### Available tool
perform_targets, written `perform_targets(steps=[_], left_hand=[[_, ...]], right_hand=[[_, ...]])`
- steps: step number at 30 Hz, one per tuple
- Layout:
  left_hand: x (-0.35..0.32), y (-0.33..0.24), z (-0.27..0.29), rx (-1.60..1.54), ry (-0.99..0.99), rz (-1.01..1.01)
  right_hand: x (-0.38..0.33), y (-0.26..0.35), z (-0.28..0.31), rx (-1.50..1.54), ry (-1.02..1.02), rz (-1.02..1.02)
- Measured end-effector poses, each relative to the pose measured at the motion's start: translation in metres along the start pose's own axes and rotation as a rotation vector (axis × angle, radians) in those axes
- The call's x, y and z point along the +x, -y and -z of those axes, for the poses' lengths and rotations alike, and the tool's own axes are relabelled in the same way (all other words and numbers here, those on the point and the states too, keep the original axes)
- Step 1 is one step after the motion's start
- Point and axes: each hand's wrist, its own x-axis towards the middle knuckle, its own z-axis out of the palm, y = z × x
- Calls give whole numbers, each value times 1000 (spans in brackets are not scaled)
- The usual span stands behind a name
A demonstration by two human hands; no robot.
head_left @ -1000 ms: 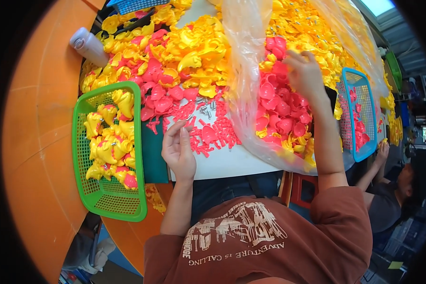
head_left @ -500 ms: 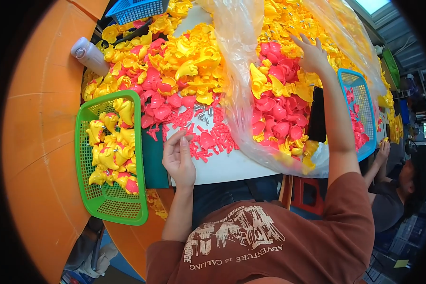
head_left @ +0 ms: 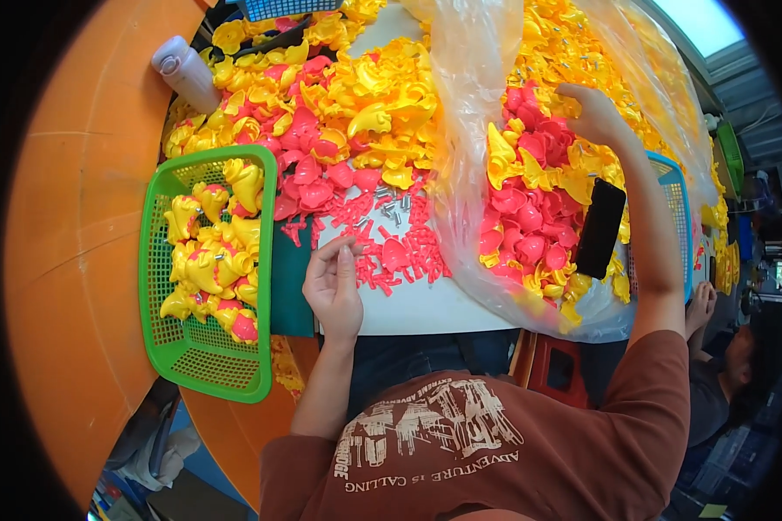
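Observation:
My left hand (head_left: 334,295) is raised over the table's front edge, thumb and fingertips pressed together; whatever they hold, if anything, is too small to make out. Just beyond it lie small pink plastic pieces (head_left: 408,260) and several silver metal cylinders (head_left: 395,208). On the far right, my right hand (head_left: 595,117) curls its fingers round a yellow plastic piece (head_left: 561,106) at the heap, partly hidden by the hand. Below that hand are pink cup-shaped shells (head_left: 523,217) and yellow shells (head_left: 500,154), lying on a clear plastic sheet (head_left: 469,113).
Left of me stands a green basket (head_left: 265,226) of assembled yellow-and-pink figures (head_left: 217,260). A lilac bottle (head_left: 187,74) stands behind it. A black phone (head_left: 601,227) lies beside my right forearm, near a blue basket (head_left: 673,187). Another person (head_left: 712,382) sits at the right.
My right hand has gone from spread fingers to curled round a yellow piece at the heap. My left hand keeps its pinch. The whole view has shifted slightly.

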Motion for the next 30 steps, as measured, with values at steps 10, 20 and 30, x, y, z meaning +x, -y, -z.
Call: perform_targets(steps=[10,20,30], left_hand=[[-5,0,-3,-40,40,-7],[-3,-18,-46,-535,212,379],[3,-6,-12,-484,-2,404]], right_hand=[[-59,86,-18,337,-116,203],[-98,200,-47,1869,-31,-62],[-87,264,-106,1601,-133,19]])
